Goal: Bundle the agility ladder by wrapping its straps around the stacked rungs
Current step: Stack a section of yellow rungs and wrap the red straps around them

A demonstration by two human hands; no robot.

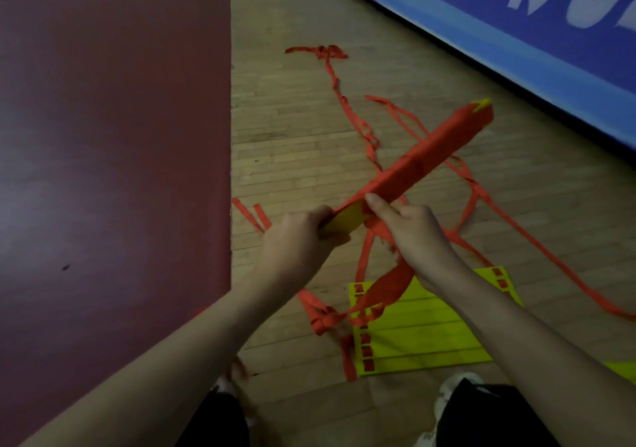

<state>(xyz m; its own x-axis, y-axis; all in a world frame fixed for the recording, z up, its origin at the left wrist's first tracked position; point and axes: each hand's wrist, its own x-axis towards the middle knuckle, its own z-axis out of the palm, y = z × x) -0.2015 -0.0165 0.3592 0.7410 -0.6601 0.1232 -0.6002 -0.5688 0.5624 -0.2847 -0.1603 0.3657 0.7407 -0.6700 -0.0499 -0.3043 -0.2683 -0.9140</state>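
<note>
Wrapping looks well along: the bundle (423, 157) slants from mid-frame toward the upper right, held above the floor (292, 119), red along nearly its whole length with yellow showing only at both tips. Plenty is left, I'd say: long straps (395, 283) hang from it and trail loose across the boards, and more rungs (423, 336) lie flat at lower centre, unstacked. The left hand (303, 236) is curled round the near yellow end; the right hand (409, 229) grips a strap against the bundle, thumb on top. A dark red mat (113, 136) fills the left, a blue banner (516, 33) the upper right
</note>
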